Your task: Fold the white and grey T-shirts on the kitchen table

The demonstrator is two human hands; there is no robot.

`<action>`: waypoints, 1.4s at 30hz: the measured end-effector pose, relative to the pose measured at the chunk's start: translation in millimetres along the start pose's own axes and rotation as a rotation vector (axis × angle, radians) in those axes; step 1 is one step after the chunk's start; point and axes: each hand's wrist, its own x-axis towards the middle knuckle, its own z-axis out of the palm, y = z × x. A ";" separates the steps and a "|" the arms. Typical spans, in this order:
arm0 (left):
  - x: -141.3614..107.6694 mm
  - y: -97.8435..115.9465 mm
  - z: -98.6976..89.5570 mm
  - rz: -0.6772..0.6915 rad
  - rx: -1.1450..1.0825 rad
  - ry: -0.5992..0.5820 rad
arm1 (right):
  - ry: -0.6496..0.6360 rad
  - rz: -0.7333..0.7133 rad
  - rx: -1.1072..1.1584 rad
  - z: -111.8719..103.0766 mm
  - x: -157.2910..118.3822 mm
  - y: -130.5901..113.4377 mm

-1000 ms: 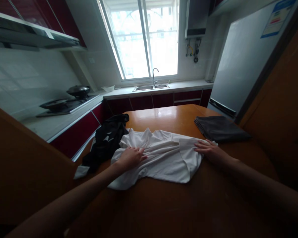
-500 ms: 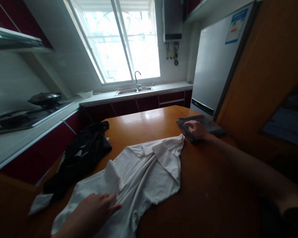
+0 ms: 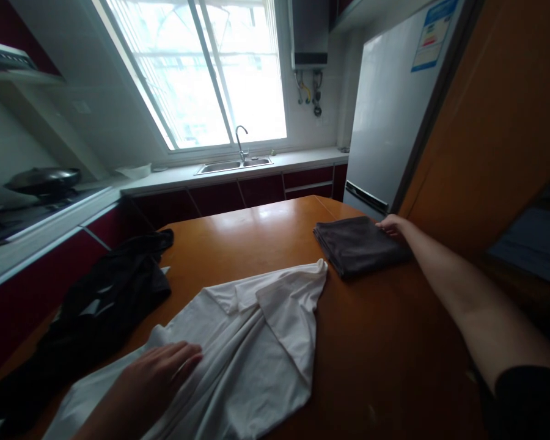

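Note:
A white T-shirt (image 3: 275, 342) lies crumpled and loosely spread across the near part of the wooden table. My left hand (image 3: 165, 373) is over its left side, palm down, fingers stretched out and holding nothing; whether it presses on the fabric I cannot tell. At the right, a neatly folded dark grey cloth (image 3: 355, 244) lies flat in layers. My right hand (image 3: 393, 225) is at its far edge, fingers bent around the fabric there; the fingertips are partly hidden. A black garment (image 3: 114, 293) with white patches lies bunched to the left of the T-shirt.
The wooden table (image 3: 256, 235) has a rounded far edge. Behind it are a counter with a sink (image 3: 233, 165) and a faucet under a window. A fridge (image 3: 389, 116) stands at the back right, and a lidded wok (image 3: 43, 180) sits on the stove at left.
My right hand has moved from the top of the folded grey cloth to its far right edge. The view has shifted slightly to the right. My left hand remains over the T-shirt.

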 end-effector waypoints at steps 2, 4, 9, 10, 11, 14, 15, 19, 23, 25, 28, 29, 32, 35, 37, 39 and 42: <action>4.6 3.9 2.1 0.006 -0.044 -0.017 | -0.078 0.050 -0.040 0.4 10.4 2.1; 9.5 8.7 4.5 0.007 -0.074 -0.033 | -0.124 0.071 -0.082 0.8 19.3 4.1; 24.7 16.3 10.4 0.004 -0.101 -0.098 | -0.107 0.063 -0.175 0.9 35.5 5.0; 27.8 16.1 11.7 0.007 -0.104 -0.105 | -0.085 0.061 -0.196 0.1 38.1 4.4; 30.6 15.3 13.2 0.012 -0.107 -0.106 | -0.059 0.057 -0.218 -0.9 40.3 3.9; 36.8 10.8 18.2 0.029 -0.122 -0.081 | 0.018 0.028 -0.276 -4.8 43.1 4.2; 38.0 8.8 19.7 0.035 -0.129 -0.067 | 0.042 0.009 -0.289 -5.7 42.3 5.0; 40.4 -2.3 21.9 0.062 -0.153 0.007 | 0.148 -0.103 -0.323 0.0 25.3 5.5; 38.5 -19.3 20.8 0.093 -0.147 0.067 | 0.213 -0.291 -0.310 33.3 -20.0 -10.5; 36.0 -26.9 21.9 0.095 -0.129 0.089 | 0.170 -0.430 -0.278 58.8 -50.0 -22.7; 30.5 -34.9 25.3 0.110 -0.089 0.101 | 0.023 -0.526 -0.275 94.5 -90.0 -37.7; 28.0 -37.3 26.2 0.115 -0.074 0.096 | -0.032 -0.539 -0.298 102.8 -99.6 -40.9; 17.7 -47.4 25.0 0.118 -0.028 0.091 | -0.128 -0.537 -0.396 111.9 -118.0 -46.1; 3.7 -62.5 17.6 0.120 -0.008 0.119 | -0.057 -0.522 -0.410 104.5 -137.9 -51.6; -5.0 -72.7 11.6 0.150 -0.013 0.122 | 0.072 -0.583 -0.369 100.7 -166.5 -57.1; -11.2 -81.0 7.8 0.185 -0.005 0.103 | 0.181 -0.729 -0.311 104.1 -212.3 -61.2; -15.6 -88.9 10.2 0.194 0.021 0.047 | 0.107 -1.027 -0.252 124.1 -300.7 -55.9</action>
